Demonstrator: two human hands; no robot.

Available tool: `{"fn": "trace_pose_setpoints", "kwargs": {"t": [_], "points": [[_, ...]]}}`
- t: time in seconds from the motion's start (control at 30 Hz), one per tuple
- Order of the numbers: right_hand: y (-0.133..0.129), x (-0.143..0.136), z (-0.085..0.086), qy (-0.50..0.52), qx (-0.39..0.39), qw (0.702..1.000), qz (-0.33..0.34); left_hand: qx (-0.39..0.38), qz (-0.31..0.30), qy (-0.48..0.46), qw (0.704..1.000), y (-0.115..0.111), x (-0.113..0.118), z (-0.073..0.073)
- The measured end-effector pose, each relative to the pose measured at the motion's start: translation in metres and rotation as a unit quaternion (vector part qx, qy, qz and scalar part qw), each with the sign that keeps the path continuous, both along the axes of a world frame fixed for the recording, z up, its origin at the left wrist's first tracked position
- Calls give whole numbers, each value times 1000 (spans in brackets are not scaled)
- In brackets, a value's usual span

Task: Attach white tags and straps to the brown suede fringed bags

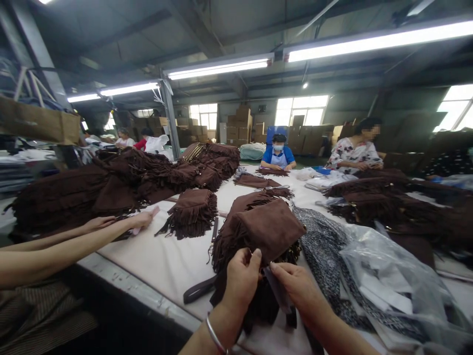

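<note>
Above us we see a dark ceiling (254,22) crossed by heavy beams (199,32), with long, bright tube lights (384,40) running beneath it. Toward the back we make out stacked cardboard boxes (238,133) and glaring white windows (302,109) set in a dim greenish wall (345,106). Left of centre we have a grey post (170,121), and before us a broad pale surface (162,261) with a scuffed metal edge (136,288).

Cardboard boxes (238,133) stand stacked near bright windows (284,106), while lit tube lamps (380,41) hang overhead.
</note>
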State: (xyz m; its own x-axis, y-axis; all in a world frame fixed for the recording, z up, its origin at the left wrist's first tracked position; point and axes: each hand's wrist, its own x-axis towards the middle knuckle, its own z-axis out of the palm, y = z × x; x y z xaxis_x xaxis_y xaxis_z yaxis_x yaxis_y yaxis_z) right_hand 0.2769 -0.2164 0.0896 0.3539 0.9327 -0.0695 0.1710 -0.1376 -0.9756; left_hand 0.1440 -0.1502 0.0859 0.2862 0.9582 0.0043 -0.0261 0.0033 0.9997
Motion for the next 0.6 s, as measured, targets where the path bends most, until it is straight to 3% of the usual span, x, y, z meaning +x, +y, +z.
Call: {"fn": "trace_pose_setpoints", "kwargs": {"t": [0.2, 0.47, 0.6], "points": [[-3, 0, -14, 43, 7, 999, -5, -87, -45, 6, 995, -39, 9, -29], [-6, 17, -16, 90, 13, 996, -9, -89, -29, -59, 994, -40, 20, -35], [-9, 18, -15, 98, 10, 995, -6, -59, -9, -43, 997, -44, 18, -38]]}}
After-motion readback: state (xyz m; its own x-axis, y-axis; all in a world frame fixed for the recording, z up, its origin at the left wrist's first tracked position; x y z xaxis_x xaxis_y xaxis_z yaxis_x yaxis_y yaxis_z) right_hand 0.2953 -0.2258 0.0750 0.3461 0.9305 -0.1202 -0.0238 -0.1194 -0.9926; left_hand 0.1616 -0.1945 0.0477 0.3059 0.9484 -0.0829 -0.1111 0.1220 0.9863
